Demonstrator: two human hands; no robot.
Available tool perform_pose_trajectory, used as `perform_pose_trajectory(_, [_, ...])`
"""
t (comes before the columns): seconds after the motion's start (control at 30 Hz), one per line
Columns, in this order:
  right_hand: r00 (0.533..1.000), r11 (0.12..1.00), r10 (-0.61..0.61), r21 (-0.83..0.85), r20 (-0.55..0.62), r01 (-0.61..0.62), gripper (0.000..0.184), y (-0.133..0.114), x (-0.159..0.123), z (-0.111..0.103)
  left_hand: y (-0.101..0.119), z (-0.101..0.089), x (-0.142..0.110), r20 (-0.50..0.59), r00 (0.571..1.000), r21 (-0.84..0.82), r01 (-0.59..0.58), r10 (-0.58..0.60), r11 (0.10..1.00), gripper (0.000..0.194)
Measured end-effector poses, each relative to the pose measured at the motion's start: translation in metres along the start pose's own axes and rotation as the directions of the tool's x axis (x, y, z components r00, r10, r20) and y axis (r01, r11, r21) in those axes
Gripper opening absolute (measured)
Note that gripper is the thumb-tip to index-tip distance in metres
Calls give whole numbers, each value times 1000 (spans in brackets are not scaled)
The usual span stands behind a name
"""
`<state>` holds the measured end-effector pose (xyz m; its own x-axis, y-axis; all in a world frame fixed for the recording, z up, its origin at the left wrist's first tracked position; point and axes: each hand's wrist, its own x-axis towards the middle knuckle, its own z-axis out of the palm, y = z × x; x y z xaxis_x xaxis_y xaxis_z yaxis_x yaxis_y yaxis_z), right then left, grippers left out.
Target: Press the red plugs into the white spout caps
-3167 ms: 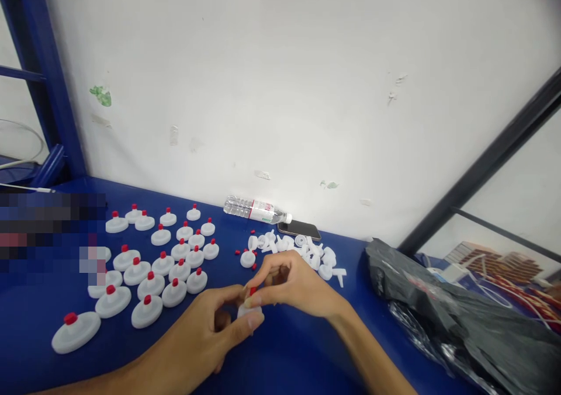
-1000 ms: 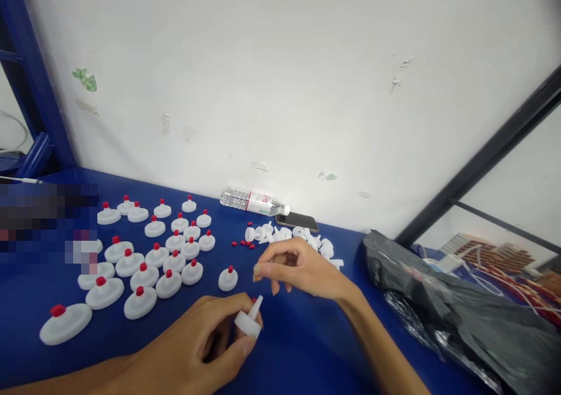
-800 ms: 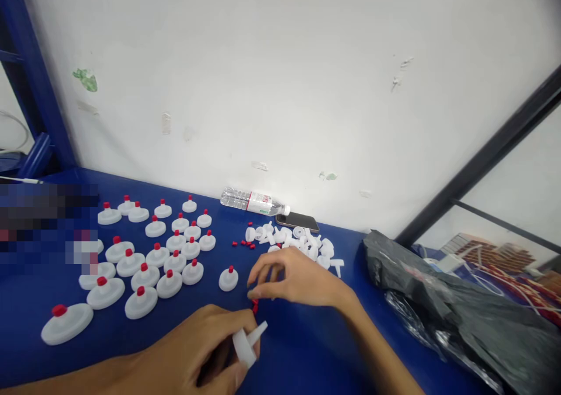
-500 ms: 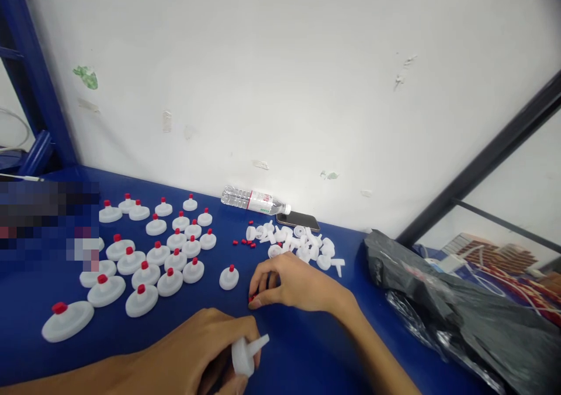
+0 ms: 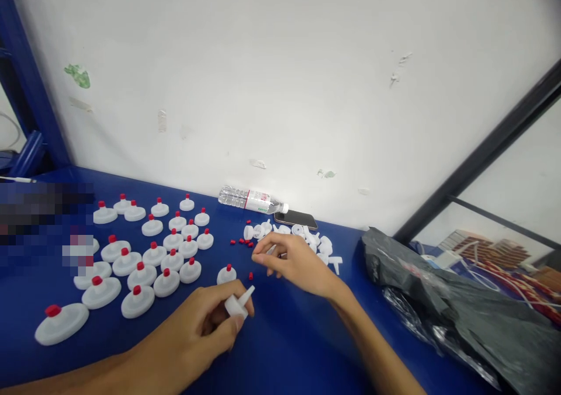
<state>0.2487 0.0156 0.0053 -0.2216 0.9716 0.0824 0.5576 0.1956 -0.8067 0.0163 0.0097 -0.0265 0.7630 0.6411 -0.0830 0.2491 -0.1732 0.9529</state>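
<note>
My left hand (image 5: 205, 319) pinches a white plastic nozzle cap (image 5: 236, 306) between thumb and fingers, its thin spout tilted up and right. To its upper right, my right hand (image 5: 291, 260) hovers with loosely bent fingers; nothing shows in them. A small red tip cap (image 5: 250, 276) sits on the blue table below those fingertips, apart from them. Just left of that cap stands a white nozzle cap with a red tip (image 5: 227, 274), partly behind my left hand. Behind my right hand, a pile of loose white nozzle caps (image 5: 324, 246) is partly hidden.
Many red-tipped white caps (image 5: 141, 275) stand on the left of the blue table (image 5: 280, 348). Several loose red tip caps (image 5: 241, 241) lie near the pile. Against the wall are a water bottle (image 5: 252, 200) and a phone (image 5: 298, 219). A dark plastic bag (image 5: 438, 301) lies right.
My right hand has let go of the red tip cap and moved up toward the white pile. My left hand has risen with the nozzle cap. The view has shifted slightly.
</note>
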Motion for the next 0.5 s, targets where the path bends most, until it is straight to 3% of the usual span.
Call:
perform_pose_trajectory(0.1, [1000,986,25,166,0,-24,30,-6,-2,-7,-7,0,2,11,999,-100,36,-35,994,39])
perform_pose_trajectory(0.23, [991,901,29,425,131,-83,33,-10,-5,-8,-16,2,4,-11,1000,-106,23,-24,994,42])
perform_pose_trajectory(0.33, [981,897,-5,435,195,-82,33,-11,-6,-4,-18,2,4,-13,1000,-109,15,-17,994,46])
perform_pose_trajectory(0.5, [983,920,-7,387,183,-66,25,-12,-6,-3,-17,1,2,-19,999,-125,32,-34,992,51])
